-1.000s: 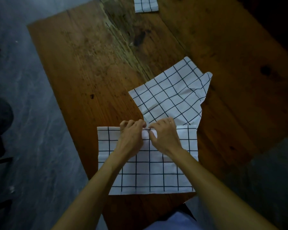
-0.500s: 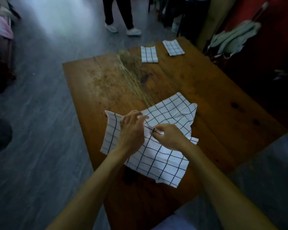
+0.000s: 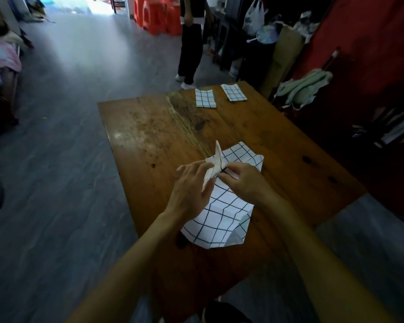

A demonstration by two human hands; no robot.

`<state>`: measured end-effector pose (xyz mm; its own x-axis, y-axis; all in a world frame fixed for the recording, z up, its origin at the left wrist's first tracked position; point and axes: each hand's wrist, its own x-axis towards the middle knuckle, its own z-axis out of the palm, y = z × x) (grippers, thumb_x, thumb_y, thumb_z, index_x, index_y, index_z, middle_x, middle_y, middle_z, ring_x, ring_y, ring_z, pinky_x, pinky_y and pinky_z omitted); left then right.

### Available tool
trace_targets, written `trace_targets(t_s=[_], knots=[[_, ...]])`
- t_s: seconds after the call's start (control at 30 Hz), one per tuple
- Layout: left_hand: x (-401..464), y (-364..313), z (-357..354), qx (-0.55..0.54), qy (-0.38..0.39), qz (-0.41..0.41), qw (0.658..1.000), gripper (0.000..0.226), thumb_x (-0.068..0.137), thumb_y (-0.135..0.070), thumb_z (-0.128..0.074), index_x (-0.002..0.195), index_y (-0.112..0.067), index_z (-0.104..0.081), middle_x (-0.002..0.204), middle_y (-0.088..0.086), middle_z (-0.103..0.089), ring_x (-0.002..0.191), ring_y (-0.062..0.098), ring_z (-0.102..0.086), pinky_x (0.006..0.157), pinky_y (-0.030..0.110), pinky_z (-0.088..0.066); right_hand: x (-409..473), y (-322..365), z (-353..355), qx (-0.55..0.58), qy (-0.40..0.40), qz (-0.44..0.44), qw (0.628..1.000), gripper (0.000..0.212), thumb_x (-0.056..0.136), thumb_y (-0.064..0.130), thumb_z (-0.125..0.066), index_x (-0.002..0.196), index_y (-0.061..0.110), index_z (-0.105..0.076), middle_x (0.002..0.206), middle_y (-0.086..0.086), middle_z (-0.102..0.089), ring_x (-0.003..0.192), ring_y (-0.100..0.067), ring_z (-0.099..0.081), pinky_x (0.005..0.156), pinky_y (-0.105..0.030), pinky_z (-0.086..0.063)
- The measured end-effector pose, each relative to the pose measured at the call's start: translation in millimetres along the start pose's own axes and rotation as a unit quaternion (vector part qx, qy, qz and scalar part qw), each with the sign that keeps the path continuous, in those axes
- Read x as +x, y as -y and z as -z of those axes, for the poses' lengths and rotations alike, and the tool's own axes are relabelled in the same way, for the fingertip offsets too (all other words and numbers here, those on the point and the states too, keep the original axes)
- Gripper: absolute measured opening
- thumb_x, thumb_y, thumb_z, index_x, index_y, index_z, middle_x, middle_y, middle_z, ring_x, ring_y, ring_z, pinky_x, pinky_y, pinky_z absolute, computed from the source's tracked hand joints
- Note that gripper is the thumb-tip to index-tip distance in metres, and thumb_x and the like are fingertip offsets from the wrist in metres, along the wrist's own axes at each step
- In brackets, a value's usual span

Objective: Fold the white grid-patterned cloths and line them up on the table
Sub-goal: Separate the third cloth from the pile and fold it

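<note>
Cloth [image 3: 222, 213] near counter [image 3: 145, 134] front edge is being folded; both hands' fingers [image 3: 231, 170] are pinching its raised fold; next, flattening.

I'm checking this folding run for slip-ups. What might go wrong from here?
1. The cloth hangs past the table's near edge, so it may slide off.
2. The left hand and right hand pinch only a small raised flap, so the fold may come out crooked.
3. The folded cloths lie far off, so lining up may go askew.

Grid cloth [image 3: 222, 217] half-lifted, rumpled, near edge; two folded cloths [image 3: 205, 98] [image 3: 233, 92] side by side, far edge.
</note>
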<state>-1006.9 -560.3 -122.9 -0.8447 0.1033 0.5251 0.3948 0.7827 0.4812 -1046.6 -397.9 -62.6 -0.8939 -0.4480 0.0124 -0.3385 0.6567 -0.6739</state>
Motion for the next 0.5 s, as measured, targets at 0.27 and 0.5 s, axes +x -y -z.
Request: trace_targets(t_s=[0.27, 0.5], knots=[[-7.4, -20.5, 8.8, -0.038, -0.064, 0.031, 0.997, 0.021, 0.094, -0.03, -0.05, 0.094, -0.014, -0.064, 0.083, -0.002, -0.069, 0.074, 0.009, -0.062, 0.079, 0.033, -0.049, -3.0, 4.1, 7.5, 0.038, 0.025, 0.042, 0.998, 0.026, 0.091, 0.033, -0.06, 0.08, 0.009, -0.061, 0.069, -0.003, -0.057, 0.065, -0.017, -0.052, 0.065, -0.041, -0.048], [8.2, -39.9, 11.2, -0.026, -0.091, 0.058, 0.994, 0.01, 0.09, -0.021, -0.063, 0.087, -0.012, -0.065, 0.073, -0.005, -0.065, 0.062, 0.0, -0.051, 0.07, 0.031, -0.05, 6.4, -11.7, 20.5, -0.027, -0.096, 0.175, 0.98, 0.043, 0.084, 0.029, -0.07, 0.122, 0.015, -0.056, 0.124, -0.004, -0.057, 0.12, -0.018, -0.048, 0.1, -0.031, -0.04]])
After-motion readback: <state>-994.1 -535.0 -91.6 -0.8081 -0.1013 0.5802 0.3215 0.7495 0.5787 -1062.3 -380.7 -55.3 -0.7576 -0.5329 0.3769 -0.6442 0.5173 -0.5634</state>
